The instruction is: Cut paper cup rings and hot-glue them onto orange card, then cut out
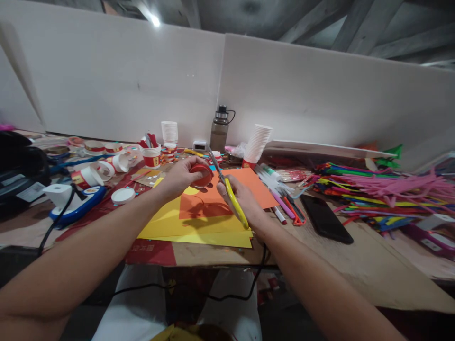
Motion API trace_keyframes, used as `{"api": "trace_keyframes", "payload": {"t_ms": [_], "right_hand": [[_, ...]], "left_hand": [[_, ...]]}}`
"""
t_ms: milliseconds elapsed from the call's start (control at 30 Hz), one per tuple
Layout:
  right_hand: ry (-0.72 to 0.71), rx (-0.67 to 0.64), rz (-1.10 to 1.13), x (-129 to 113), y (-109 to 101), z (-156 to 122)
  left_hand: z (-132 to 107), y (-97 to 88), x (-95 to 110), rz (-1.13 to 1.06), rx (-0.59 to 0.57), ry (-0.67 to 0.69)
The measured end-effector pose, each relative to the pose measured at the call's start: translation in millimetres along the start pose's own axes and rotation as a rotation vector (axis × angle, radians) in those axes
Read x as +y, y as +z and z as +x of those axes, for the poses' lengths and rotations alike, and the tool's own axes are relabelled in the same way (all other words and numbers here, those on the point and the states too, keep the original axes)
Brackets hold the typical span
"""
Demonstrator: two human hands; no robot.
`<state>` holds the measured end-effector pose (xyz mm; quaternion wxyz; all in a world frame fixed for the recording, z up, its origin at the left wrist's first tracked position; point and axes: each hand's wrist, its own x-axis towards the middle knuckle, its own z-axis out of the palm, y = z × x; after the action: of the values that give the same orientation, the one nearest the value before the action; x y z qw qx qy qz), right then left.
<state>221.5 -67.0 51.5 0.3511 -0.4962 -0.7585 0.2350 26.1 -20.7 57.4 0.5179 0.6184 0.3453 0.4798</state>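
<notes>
In my left hand (179,176) is a small round red piece (202,176), shaped like a shallow cup bottom or disc, pinched at its left edge. My right hand (245,196) is closed round the yellow handles of a pair of scissors (232,201). Their blades point up and away, just right of the red piece; I cannot tell whether they touch it. Beneath both hands lie orange paper (261,187) and yellow paper (159,229), with the hands' shadows falling on the sheets.
Behind stand a water bottle (219,130), stacked paper cups (258,144) and a cup of red strips (151,156). Cut cup rings (87,176), a white lid (122,195) and a blue glue gun (78,206) lie left. Markers (282,204), a phone (326,219) and pipe cleaners (384,187) lie right.
</notes>
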Motion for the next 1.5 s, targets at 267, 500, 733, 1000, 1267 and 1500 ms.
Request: {"api": "trace_keyframes", "payload": {"t_ms": [267,500,733,1000,1267,1500], "right_hand": [[-0.037,-0.088,-0.022,5,0,-1],[-0.049,-0.111,-0.017,3,-1,0],[-0.045,-0.123,-0.027,1,-1,-1],[-0.049,-0.137,-0.033,-2,-3,-2],[-0.059,-0.129,-0.056,0,-2,-2],[-0.064,-0.114,-0.080,1,-2,-2]], "left_hand": [[4,-6.2,-3,-0.049,0.010,0.012],[2,-7.7,2,-0.019,-0.055,0.025],[4,-11.1,1,0.061,-0.083,-0.004],[3,-11.5,8,0.100,-0.082,-0.069],[3,-11.5,12,0.098,-0.095,-0.102],[5,-14.9,8,0.113,-0.114,-0.098]]}}
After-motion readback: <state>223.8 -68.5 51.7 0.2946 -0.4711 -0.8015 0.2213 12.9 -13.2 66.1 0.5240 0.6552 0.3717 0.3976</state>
